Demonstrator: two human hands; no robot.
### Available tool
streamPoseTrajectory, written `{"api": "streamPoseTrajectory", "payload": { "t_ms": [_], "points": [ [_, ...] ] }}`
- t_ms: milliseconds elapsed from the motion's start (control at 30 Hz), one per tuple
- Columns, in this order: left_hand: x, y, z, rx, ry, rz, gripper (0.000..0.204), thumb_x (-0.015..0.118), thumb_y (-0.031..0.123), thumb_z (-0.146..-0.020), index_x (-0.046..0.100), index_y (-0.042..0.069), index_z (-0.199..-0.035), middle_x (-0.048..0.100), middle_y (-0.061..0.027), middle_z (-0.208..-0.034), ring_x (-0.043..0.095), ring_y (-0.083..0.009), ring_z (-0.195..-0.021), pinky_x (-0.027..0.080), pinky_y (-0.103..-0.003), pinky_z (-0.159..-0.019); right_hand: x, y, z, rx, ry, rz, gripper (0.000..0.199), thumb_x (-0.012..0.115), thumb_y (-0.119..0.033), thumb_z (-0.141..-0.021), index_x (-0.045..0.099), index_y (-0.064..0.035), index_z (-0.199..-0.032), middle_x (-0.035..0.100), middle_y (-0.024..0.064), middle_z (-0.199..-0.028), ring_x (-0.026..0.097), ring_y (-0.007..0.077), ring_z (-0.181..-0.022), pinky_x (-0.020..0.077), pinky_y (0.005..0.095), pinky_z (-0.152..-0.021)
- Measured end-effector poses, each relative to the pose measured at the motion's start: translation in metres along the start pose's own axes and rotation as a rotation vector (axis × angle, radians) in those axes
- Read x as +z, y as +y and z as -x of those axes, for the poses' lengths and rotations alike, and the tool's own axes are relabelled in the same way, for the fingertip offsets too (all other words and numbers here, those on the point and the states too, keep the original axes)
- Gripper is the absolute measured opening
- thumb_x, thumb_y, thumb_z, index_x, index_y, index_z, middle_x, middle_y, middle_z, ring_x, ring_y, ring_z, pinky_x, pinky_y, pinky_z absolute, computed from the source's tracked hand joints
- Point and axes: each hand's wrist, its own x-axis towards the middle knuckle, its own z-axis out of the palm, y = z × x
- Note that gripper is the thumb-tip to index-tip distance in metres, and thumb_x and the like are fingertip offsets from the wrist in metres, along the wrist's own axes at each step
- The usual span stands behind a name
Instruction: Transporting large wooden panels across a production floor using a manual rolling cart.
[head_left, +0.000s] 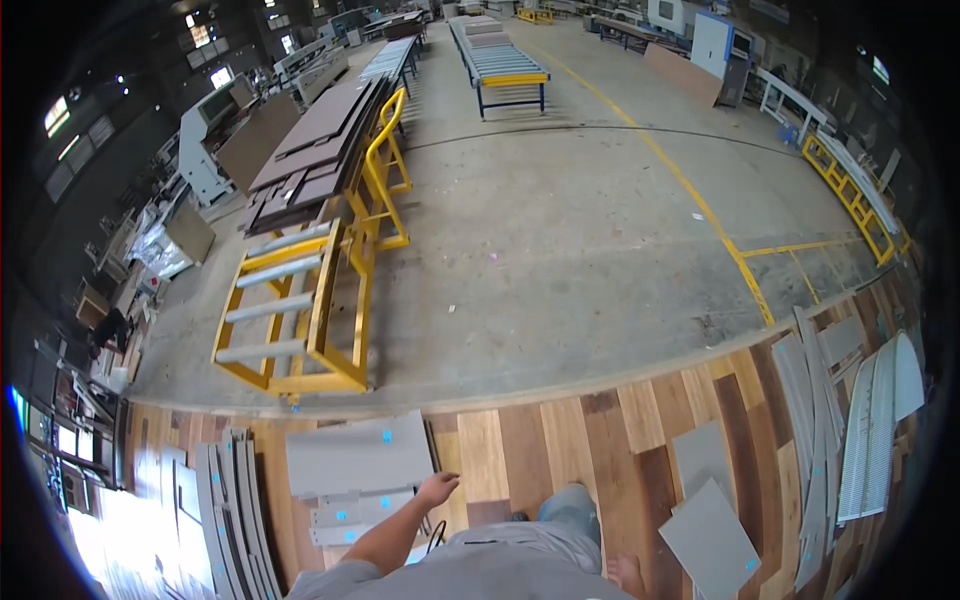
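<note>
My left hand (pixel 438 488) is out in front of me, at the right edge of a stack of flat grey panels (pixel 360 455) on the wood floor. Its fingers are curled together, and nothing shows in them. Smaller grey panels (pixel 345 518) with blue stickers lie on the near side of that stack. A dark, thin loop (pixel 437 537) shows beside my forearm. My right hand (pixel 626 574) is only partly visible, low beside my body, and its fingers are hard to make out. Two loose grey panels (pixel 712 540) lie on the floor to my right, apart from that hand.
Long grey strips (pixel 240 515) lie at the left, more strips (pixel 815 450) at the right beside a white ribbed piece (pixel 868 430). Beyond the wood floor stand a yellow roller frame (pixel 290 310), a pile of brown boards (pixel 320 140) and a roller conveyor (pixel 500 65).
</note>
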Motion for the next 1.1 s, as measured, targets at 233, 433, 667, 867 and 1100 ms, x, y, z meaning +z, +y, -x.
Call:
{"api": "streamPoseTrajectory", "payload": {
  "t_ms": [233, 433, 667, 867, 1100],
  "points": [
    [-0.051, 0.154, -0.213, 0.031, -0.085, 0.058, 0.045, 0.050, 0.036, -0.085, 0.058, 0.007, -0.118, 0.060, -0.0161, -0.114, 0.056, -0.0291, -0.108, 0.043, -0.036, -0.094, 0.027, -0.222, -0.129, -0.179, -0.180, 0.056, 0.022, 0.051, -0.021, -0.082, 0.063, -0.0055, -0.072, 0.058, 0.0077, -0.068, 0.054, 0.0206, -0.057, 0.0458, 0.0349, -0.051],
    [-0.120, 0.199, -0.327, -0.141, -0.087, 0.031, 0.043, 0.052, 0.034, -0.085, 0.058, 0.007, -0.119, 0.063, -0.0136, -0.107, 0.061, -0.0252, -0.096, 0.047, -0.035, -0.084, 0.103, -0.490, -0.228, -0.410, 0.162, 0.752, 0.024, 0.053, -0.021, -0.080, 0.065, -0.0008, -0.081, 0.063, 0.0112, -0.079, 0.061, 0.0225, -0.072, 0.0485, 0.0374, -0.065],
    [-0.176, 0.219, -0.419, -0.561, 0.241, 0.775, 0.031, 0.056, 0.024, -0.084, 0.061, 0.009, -0.111, 0.063, -0.0056, -0.090, 0.061, -0.0195, -0.077, 0.049, -0.034, -0.064, 0.251, -0.933, -0.240, -0.826, 0.001, 0.355, 0.013, 0.057, -0.016, -0.082, 0.063, -0.0058, -0.086, 0.059, 0.0017, -0.069, 0.053, 0.0110, -0.058, 0.0422, 0.0272, -0.050],
    [-0.254, 0.252, -0.561, -0.582, 0.118, 0.466, 0.024, 0.055, 0.024, -0.081, 0.064, 0.006, -0.093, 0.064, -0.0088, -0.082, 0.062, -0.0206, -0.072, 0.049, -0.036, -0.061, 0.338, -1.039, -0.290, -0.661, 0.049, 0.822, 0.011, 0.056, -0.015, -0.077, 0.063, -0.0061, -0.074, 0.058, 0.0045, -0.063, 0.052, 0.0141, -0.055, 0.0401, 0.0305, -0.047],
    [-0.529, 0.494, -0.798, -0.098, 0.664, 0.249, 0.036, 0.057, 0.024, -0.083, 0.061, 0.003, -0.111, 0.064, -0.0172, -0.104, 0.061, -0.0293, -0.098, 0.047, -0.034, -0.084, 0.422, -1.069, -0.355, -1.066, -0.386, 1.456, 0.025, 0.058, -0.028, -0.076, 0.069, -0.0085, -0.087, 0.065, 0.0178, -0.090, 0.064, 0.0282, -0.084, 0.0488, 0.0399, -0.071]
  ]
}}
